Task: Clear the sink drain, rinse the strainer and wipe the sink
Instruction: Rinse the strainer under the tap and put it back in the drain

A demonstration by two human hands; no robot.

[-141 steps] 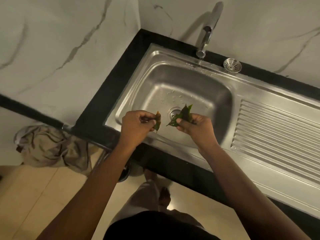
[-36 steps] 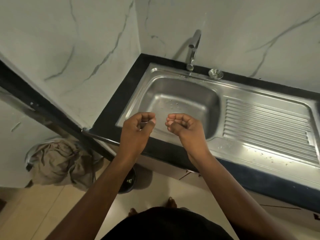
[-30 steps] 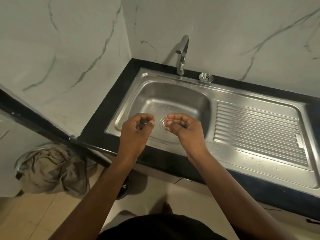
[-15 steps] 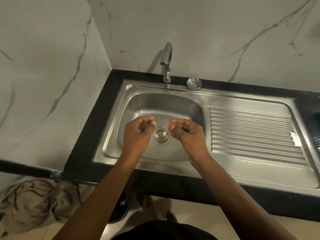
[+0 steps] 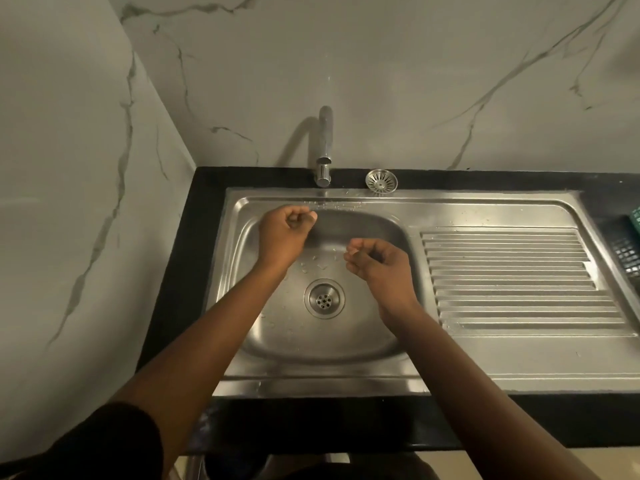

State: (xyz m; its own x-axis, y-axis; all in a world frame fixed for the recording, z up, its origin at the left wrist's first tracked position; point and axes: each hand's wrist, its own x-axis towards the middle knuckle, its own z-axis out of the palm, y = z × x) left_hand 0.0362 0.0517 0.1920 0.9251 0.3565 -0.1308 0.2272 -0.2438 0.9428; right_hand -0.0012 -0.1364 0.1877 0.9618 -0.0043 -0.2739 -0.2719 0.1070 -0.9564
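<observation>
While both forearms reach over the front rim, the head view looks straight down on a steel sink that is set in a black counter in the corner of two marble walls.

The left hand is over the back left part of the basin, close under the back rim. Its fingers are curled tight into the palm and the thumb lies against the forefinger; no object shows inside it. The right hand is lower and more to the right, over the right part of the basin. Its fingers are also curled inward, with the tips near the thumb, and it holds nothing that can be seen. The two hands are apart and do not touch each other.

Between the two forearms, the drain lies uncovered in the basin floor, with small holes in its middle. Some water drops sit around it. The strainer rests on the black counter behind the sink, just beside the tap on its right, well apart from the drain. The tap's spout points down over the back rim.

To the right of the basin is the ribbed draining board. At the right edge, a dark and green basket is partly in view.
</observation>
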